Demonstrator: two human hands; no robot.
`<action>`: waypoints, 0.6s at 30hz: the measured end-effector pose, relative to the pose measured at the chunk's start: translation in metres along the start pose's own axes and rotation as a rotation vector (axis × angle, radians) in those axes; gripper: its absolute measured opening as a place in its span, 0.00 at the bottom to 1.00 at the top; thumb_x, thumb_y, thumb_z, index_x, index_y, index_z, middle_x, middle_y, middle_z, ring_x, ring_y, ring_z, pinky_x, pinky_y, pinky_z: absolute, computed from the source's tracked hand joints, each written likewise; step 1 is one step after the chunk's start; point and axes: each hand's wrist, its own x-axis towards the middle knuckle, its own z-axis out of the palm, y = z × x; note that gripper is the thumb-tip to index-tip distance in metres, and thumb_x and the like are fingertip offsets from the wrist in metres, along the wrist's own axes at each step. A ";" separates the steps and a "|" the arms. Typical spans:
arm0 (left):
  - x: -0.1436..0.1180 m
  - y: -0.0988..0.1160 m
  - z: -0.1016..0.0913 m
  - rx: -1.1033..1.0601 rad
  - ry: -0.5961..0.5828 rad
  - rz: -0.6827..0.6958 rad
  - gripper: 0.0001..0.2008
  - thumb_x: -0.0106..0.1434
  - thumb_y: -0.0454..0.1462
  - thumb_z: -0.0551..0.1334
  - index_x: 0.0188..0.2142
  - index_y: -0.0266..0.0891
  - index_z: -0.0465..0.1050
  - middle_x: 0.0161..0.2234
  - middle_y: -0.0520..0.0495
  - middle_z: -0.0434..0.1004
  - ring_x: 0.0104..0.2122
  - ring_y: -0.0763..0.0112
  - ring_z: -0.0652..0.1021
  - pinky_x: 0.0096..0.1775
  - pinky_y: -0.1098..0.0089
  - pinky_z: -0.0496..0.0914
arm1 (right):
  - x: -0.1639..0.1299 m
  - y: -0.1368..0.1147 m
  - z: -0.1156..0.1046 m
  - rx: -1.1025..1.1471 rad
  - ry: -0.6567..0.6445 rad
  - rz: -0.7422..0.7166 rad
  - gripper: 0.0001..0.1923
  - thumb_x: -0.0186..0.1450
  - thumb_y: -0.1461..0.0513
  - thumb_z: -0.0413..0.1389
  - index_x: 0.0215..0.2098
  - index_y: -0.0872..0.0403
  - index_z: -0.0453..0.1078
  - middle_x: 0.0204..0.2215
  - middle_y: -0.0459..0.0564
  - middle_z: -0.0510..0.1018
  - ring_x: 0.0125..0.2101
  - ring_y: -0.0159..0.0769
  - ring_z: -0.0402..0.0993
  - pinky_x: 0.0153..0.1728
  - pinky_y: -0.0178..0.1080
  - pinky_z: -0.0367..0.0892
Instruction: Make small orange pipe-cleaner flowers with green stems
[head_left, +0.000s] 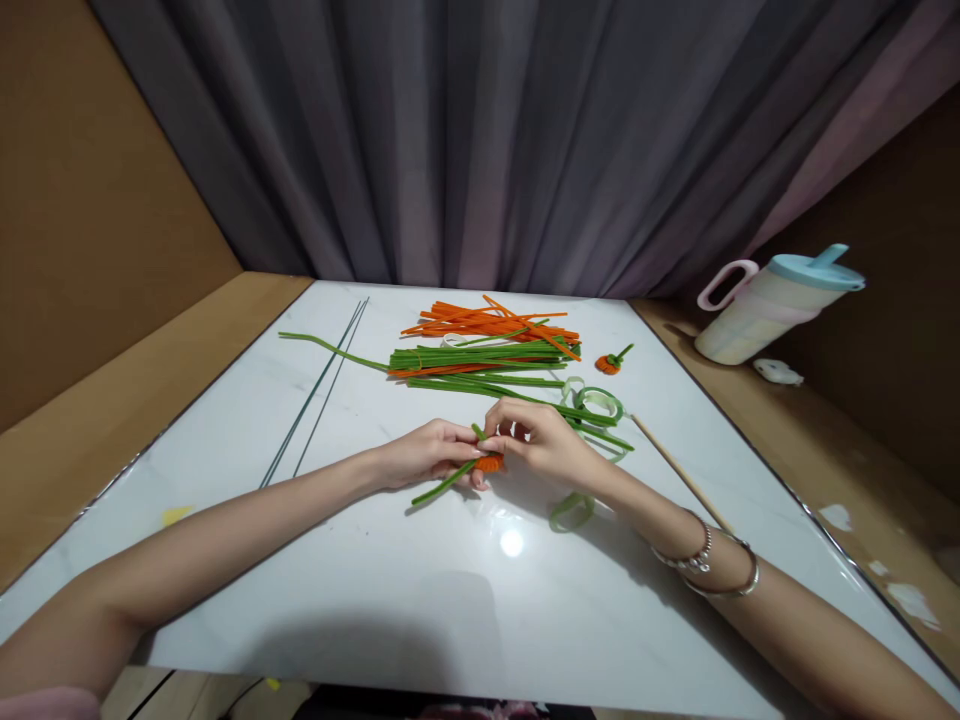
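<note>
orange coil (pixel 491 462) pinched between both hands — tabletop

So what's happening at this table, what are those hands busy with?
A person is working with both hands on a small orange coil with a green stem. The left hand and right hand pinch it together just above the white table. Behind them lie loose green and orange craft stems, a finished little orange piece and green tape.

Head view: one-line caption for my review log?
Both hands, left hand and right hand, pinch a small orange coil on a green pipe cleaner over a white table.
</note>
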 end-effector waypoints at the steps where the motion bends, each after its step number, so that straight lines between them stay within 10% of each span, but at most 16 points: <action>1: 0.000 0.001 0.000 -0.015 -0.008 -0.005 0.12 0.55 0.37 0.67 0.36 0.30 0.75 0.27 0.44 0.78 0.28 0.71 0.78 0.39 0.69 0.71 | 0.001 0.000 -0.004 -0.011 -0.026 -0.001 0.04 0.60 0.66 0.57 0.27 0.55 0.67 0.27 0.45 0.72 0.25 0.27 0.66 0.25 0.29 0.61; 8: 0.000 0.005 0.002 -0.085 -0.066 -0.012 0.13 0.57 0.35 0.65 0.41 0.28 0.74 0.36 0.36 0.79 0.24 0.78 0.75 0.42 0.67 0.72 | 0.001 0.002 -0.028 -0.133 -0.212 -0.088 0.01 0.61 0.65 0.56 0.32 0.56 0.70 0.29 0.48 0.75 0.27 0.30 0.68 0.27 0.32 0.63; 18: 0.001 0.005 -0.001 -0.125 -0.070 -0.004 0.14 0.59 0.33 0.63 0.44 0.27 0.73 0.38 0.34 0.79 0.25 0.77 0.75 0.43 0.67 0.72 | -0.003 0.006 -0.019 -0.138 -0.089 -0.156 0.06 0.63 0.65 0.54 0.30 0.55 0.72 0.25 0.48 0.76 0.24 0.29 0.70 0.26 0.32 0.64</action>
